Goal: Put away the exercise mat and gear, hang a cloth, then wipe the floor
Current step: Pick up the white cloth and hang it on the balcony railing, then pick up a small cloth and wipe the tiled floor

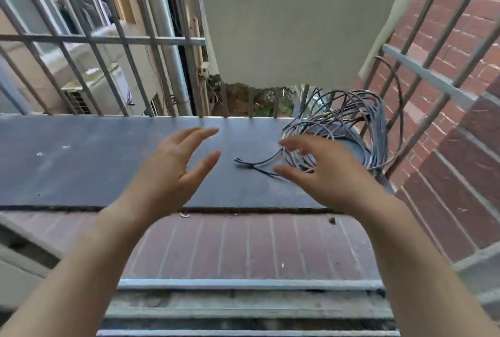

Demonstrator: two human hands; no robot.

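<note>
Cloth (284, 25), hanging beyond the far edge of the ledge (81, 160), looks light and limp, so you should pinch its lower hem, while your left hand (173, 171) and right hand (327, 174) hover over the ledge, fingers spread wide, holding nothing.

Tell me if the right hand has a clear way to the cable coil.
Probably yes: the right hand hovers open at the near edge of the cable coil, nothing between them; the bars stand behind it.

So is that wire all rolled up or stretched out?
Rolled up: the wire lies in loose loops on the ledge, one end trailing out.
</note>
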